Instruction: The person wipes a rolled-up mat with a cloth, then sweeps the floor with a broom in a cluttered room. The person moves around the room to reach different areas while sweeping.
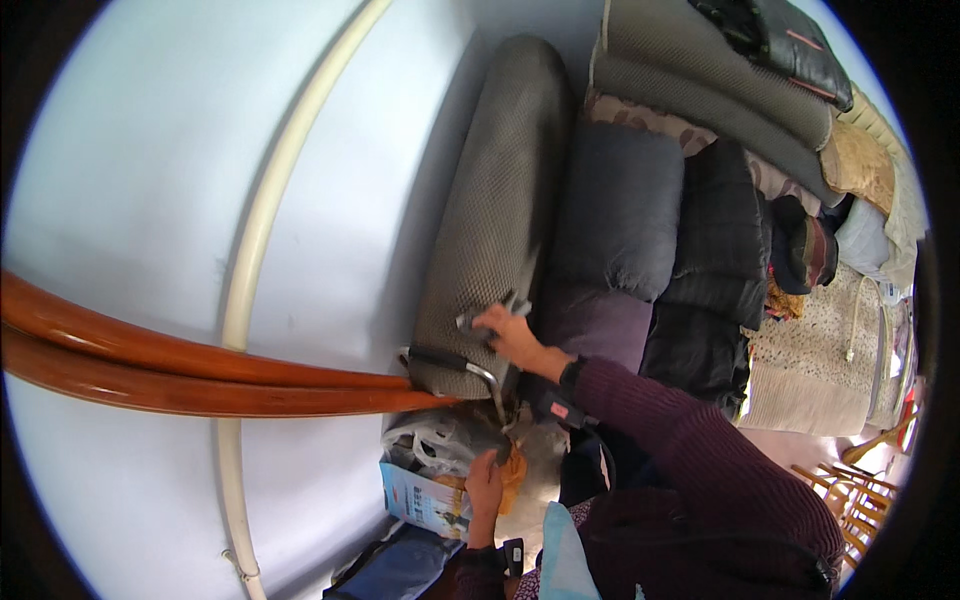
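Note:
My right hand point(514, 337) is over the front part of a padded sofa armrest point(487, 225) in a grey-brown textured cover. Its fingers are closed on a small grey cloth point(472, 324), which is blurred. Lower down, my left hand point(485, 487) is beside an orange cloth point(513, 476) and a clear plastic bag point(431, 442); whether its fingers grip anything is unclear. Between the hands, at the armrest's front end, stands a bent metal handle point(487, 379) with a dark grip.
Polished brown wooden rails point(225, 379) run from the left to the armrest. A printed blue-and-white bag point(424, 499) stands below, above a dark blue bag point(405, 566). Grey cushion point(619, 210) and black padded cover point(712, 247) lie right. A pale pipe point(255, 232) follows the wall.

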The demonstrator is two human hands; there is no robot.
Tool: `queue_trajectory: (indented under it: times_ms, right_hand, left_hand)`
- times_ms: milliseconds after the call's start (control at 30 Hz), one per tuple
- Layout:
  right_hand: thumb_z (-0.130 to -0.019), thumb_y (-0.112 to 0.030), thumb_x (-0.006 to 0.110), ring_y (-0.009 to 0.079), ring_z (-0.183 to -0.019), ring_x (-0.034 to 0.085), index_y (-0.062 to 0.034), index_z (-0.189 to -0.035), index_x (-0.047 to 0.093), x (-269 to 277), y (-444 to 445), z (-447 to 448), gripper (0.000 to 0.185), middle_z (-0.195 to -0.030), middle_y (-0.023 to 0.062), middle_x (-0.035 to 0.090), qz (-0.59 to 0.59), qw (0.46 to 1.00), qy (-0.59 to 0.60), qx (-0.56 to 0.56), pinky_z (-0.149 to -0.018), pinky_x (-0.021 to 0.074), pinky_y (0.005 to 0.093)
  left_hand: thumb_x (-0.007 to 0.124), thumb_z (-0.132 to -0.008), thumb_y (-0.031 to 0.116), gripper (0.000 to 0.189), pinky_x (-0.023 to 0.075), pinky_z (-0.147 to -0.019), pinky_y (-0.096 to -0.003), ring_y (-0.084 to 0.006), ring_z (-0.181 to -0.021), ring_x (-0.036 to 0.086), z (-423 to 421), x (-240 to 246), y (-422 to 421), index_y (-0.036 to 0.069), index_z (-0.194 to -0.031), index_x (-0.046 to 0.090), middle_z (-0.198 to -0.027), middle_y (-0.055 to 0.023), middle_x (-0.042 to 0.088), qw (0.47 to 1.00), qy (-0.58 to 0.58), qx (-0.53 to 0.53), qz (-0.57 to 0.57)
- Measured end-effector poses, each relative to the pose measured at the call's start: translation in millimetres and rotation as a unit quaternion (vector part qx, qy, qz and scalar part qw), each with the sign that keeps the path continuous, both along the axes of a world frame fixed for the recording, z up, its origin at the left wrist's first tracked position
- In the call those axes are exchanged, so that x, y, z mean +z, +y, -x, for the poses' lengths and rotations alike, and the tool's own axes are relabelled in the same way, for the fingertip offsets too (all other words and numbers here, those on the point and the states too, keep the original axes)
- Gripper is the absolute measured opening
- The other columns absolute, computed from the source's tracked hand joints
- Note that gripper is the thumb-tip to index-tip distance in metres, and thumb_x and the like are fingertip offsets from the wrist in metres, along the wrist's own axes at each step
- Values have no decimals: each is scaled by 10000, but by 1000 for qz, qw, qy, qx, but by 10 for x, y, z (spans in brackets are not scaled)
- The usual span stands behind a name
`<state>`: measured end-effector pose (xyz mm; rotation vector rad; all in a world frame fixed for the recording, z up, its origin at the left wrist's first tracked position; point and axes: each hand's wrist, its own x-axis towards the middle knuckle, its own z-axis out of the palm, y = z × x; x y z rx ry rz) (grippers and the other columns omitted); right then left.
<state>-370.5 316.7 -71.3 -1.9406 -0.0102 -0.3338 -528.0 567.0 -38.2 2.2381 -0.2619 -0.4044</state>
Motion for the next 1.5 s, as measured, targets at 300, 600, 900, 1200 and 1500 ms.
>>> queue_trajectory:
  times_ms: [300, 600, 900, 1200, 1500]
  right_hand:
    - [-585, -22, 634, 274, -876, 583, -115, -1023, 627, -77, -437, 1071, 448, -939, 127, 615, 125, 944, 188, 240, -764, 468, 339]
    - [-589, 26, 621, 213, -1021, 530, -96, -1232, 503, 961, -1169, 1980, 665, -1135, 95, 566, -201, 916, 244, 248, -859, 429, 305]
    - [-561, -8, 579, 282, -1020, 548, -116, -1246, 487, 911, -1920, 2774, 699, -1155, 167, 556, -68, 937, 309, 149, -839, 439, 327]
    - [-768, -283, 677, 178, -1002, 532, 2, -1191, 501, 739, -2915, 4738, 539, -1097, 95, 578, -238, 934, 266, 28, -845, 417, 301]
    - [-780, -121, 648, 94, -768, 512, -8, -986, 583, 906, -2747, 6243, 244, -853, 7, 582, -243, 905, 245, -250, -696, 433, 255]
  left_hand:
    - [542, -782, 69, 230, 459, -819, -349, -307, -940, 586, -178, -152, -338, 50, -1002, 607, -1004, -147, 616, 990, -5, -138, -31]
    - [641, -799, 109, 475, 471, -760, -306, -175, -1024, 522, -13, 31, -1159, 20, -1228, 459, -1104, -102, 554, 930, 182, -136, 290]
    - [630, -778, 105, 307, 416, -797, -263, -128, -903, 536, 212, 229, -1694, -27, -1041, 543, -986, -71, 589, 950, 221, -184, 118]
    - [644, -726, 24, 174, 415, -786, -257, -147, -890, 537, 722, 956, -2879, -45, -878, 596, -988, -87, 599, 915, 132, -346, 157]
    - [648, -760, 47, 177, 411, -742, -210, -72, -804, 517, 1082, 979, -3811, -6, -926, 615, -874, -1, 595, 840, 239, -463, 152]
